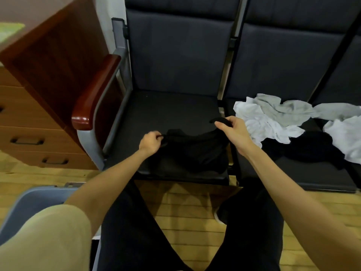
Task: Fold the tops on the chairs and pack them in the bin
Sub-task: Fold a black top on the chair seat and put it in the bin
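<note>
A black top point(195, 151) lies bunched on the seat of the left dark chair point(166, 110). My left hand point(150, 142) pinches its left edge. My right hand point(233, 130) grips its right edge, lifted a little above the seat. On the neighbouring chair seat point(293, 173) to the right lies a heap of tops: a white one point(259, 124), a grey one point(287, 110), another black one point(304, 147) and a white one point(345, 137) at the far right. A grey-blue bin point(33, 200) stands on the floor at the lower left, partly hidden by my left sleeve.
A red-brown wooden armrest point(93, 94) borders the left chair. Beyond it stands a wooden desk with drawers point(29, 122). The floor is light wood planks point(185, 208). My dark-trousered legs fill the bottom centre.
</note>
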